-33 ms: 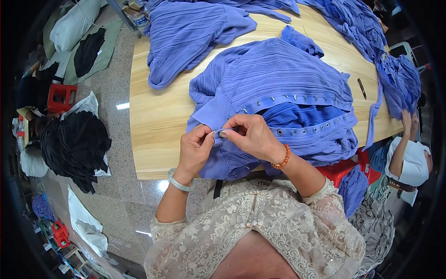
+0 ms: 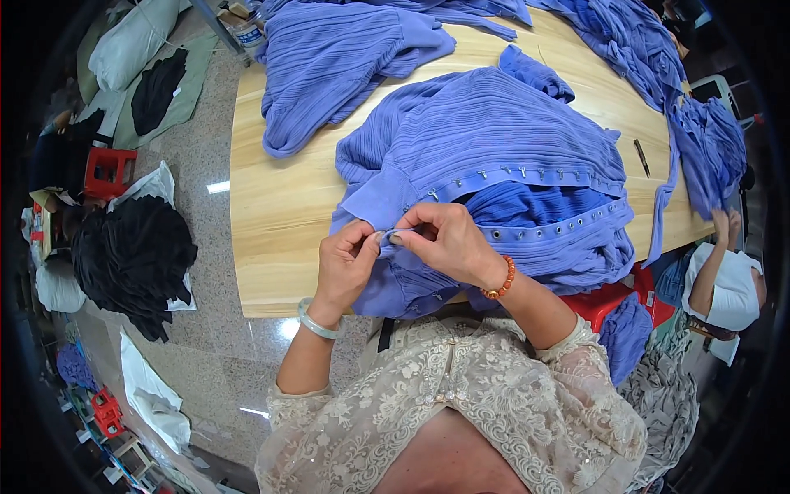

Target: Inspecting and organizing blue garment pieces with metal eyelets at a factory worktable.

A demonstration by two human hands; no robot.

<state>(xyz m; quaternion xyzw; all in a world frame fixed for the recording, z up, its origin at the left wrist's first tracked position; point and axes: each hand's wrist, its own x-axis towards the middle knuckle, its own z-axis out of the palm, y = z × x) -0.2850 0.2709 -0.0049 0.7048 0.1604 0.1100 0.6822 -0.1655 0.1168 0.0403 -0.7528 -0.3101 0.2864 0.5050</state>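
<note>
Periwinkle pleated cloth fills most of what we see: a blue garment (image 2: 494, 156) lies heaped across the near half of the wooden bench (image 2: 280, 214), its lower folds spilling over the near edge toward our lap. We hold the end of its eyelet band (image 2: 568, 226) just at that near edge. Our left hand (image 2: 346, 263) has its fingers pressed together, pinching the fabric corner, and our right hand (image 2: 448, 239) pinches the same bit of band, thumb against forefinger, the two hands touching. A second band with metal hooks (image 2: 510, 174) runs above the eyelets. More blue garments (image 2: 337, 58) lie toward the far left corner, and a small dark tool (image 2: 642, 156) rests near the right edge. A black fabric pile (image 2: 132, 255) sits on the floor, left of the bench.
</note>
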